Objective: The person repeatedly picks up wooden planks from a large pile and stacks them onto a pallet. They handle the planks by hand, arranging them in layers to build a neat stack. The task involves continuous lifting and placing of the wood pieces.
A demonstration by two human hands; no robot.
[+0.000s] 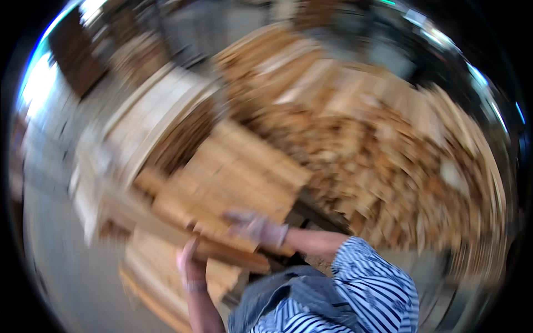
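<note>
Above the joined row of light-brown boards (239, 166), in front of the person, a long board (236, 254) lies crosswise, one end near the apron (277, 297) and the other extending to the left. The left hand (191, 265), in a pale glove, grasps the board at its near edge. The right hand (261, 228), also gloved, is released, with fingers extended over the row just beyond the board; contact with the row cannot be determined. Motion blur leaves any marking on the wood unreadable. At left, white sheeting (86, 183) hangs beside a pale-topped stack (161, 111); whether it wraps the stack cannot be determined. Further boards (161, 272) lie below the held board. Ahead and to the right stands a large pile of wood pieces (377, 172).
</note>
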